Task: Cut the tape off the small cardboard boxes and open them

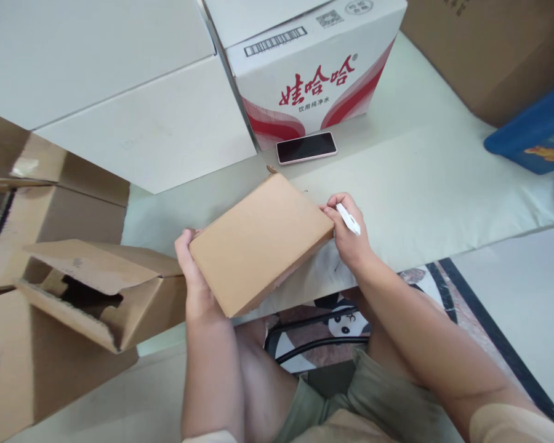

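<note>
While left hand grips cardboard box, smooth, rectangular, right hand holding slim white tool

Bright, diff. light, soft shadows, edges poss. blurry

A table with a pale green, faintly wrinkled cover carries a phone, lying screen up just in front of a white-and-red carton at the far side. A large white box stands left of that; a brown carton and a blue container stand right.
</note>
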`<state>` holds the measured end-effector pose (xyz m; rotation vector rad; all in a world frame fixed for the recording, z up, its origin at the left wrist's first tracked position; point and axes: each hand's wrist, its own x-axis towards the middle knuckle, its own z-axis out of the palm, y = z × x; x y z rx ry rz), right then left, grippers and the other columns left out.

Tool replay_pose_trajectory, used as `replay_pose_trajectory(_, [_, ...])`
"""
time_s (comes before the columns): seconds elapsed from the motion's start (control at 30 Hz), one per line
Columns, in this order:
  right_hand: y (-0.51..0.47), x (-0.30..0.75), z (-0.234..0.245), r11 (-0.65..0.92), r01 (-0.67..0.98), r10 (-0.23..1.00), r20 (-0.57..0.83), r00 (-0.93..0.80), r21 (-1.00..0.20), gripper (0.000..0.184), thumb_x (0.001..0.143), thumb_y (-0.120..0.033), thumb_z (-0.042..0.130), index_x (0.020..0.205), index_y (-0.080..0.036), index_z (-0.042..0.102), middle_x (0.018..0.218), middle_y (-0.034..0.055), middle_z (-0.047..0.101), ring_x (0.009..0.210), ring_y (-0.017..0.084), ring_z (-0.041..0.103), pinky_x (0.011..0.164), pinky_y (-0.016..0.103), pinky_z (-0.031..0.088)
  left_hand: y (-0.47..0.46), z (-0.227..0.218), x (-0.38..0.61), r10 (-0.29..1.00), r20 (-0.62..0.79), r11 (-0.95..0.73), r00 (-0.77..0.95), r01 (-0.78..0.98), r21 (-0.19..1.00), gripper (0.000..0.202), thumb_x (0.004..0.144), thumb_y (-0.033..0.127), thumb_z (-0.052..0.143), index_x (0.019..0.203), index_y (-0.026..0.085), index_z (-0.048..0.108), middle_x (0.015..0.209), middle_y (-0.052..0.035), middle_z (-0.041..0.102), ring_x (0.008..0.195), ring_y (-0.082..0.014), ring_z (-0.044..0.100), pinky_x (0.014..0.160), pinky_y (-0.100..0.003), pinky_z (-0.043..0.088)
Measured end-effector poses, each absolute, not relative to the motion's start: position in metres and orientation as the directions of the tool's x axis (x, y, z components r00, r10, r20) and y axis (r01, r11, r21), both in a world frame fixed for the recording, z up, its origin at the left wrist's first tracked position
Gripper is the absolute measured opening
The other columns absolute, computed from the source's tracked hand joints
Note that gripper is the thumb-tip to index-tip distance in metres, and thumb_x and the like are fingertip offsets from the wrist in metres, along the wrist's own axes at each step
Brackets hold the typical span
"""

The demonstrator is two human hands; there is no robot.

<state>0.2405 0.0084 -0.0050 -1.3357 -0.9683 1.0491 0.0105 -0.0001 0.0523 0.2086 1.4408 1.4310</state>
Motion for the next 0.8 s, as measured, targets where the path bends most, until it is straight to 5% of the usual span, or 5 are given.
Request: replay_pose_trajectory(0.8, [0.009, 0.2381, -0.0098, -0.073, -0.056, 0.965, -0.085, 0.248, -0.996, 0.019, 0.083, -0.036, 0.061, 0.088, -0.029, 0.045, 0.085, 0.0, 0.073, 0.081, 0.022, 0.066, 0.073, 0.038, 0.048, 0.0008, 0.0513, 0.0113, 0.743, -0.518, 0.271, -0.423, -0.517, 0.812, 0.038, 0.091, 0.053, 0.055, 0.071, 0.022, 0.046, 0.062, 0.0042, 0.049, 0.045, -0.0107, 0.043, 0.048, -0.025, 0.036])
